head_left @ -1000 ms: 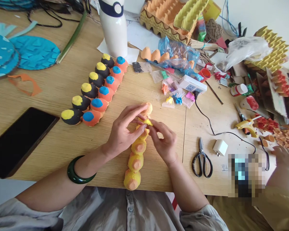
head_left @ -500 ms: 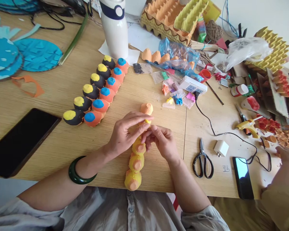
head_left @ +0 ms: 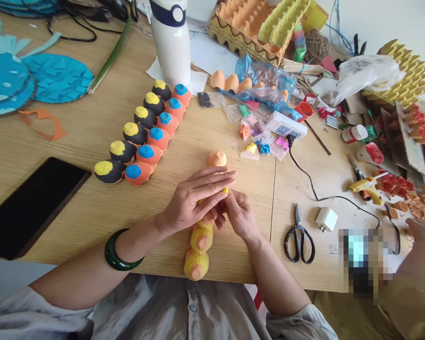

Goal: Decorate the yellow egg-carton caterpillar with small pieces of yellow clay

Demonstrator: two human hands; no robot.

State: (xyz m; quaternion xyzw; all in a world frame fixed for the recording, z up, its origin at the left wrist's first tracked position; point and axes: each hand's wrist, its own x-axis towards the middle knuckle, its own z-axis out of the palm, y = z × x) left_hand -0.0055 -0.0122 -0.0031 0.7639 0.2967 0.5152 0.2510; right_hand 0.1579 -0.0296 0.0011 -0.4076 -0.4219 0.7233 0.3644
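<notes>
A small lump of yellow clay [head_left: 225, 191] shows between my two hands at the fingertips. My left hand [head_left: 193, 196] has its long fingers straight and together, the thumb below them against the lump. From the other side, my right hand [head_left: 241, 215] pinches at it with thumb and curled fingers. Beneath both hands lies a strip of egg-carton cups [head_left: 196, 263], its near cups coated yellow with bare orange tips. The far cup of the strip is bare orange; the middle cups are hidden by my hands.
Left of my hands stand a black-and-yellow cup row [head_left: 122, 152] and an orange-and-blue one [head_left: 149, 155]. A phone [head_left: 38, 208] lies at left, scissors [head_left: 297, 236] at right. Clay bags [head_left: 251, 150] and a power strip [head_left: 286, 126] lie beyond. Another person's arm [head_left: 420, 250] reaches in at right.
The yellow lump has moved slightly right and nearer to me, at the left thumb tip. My left hand has shifted right, its fingers now covering more of the strip.
</notes>
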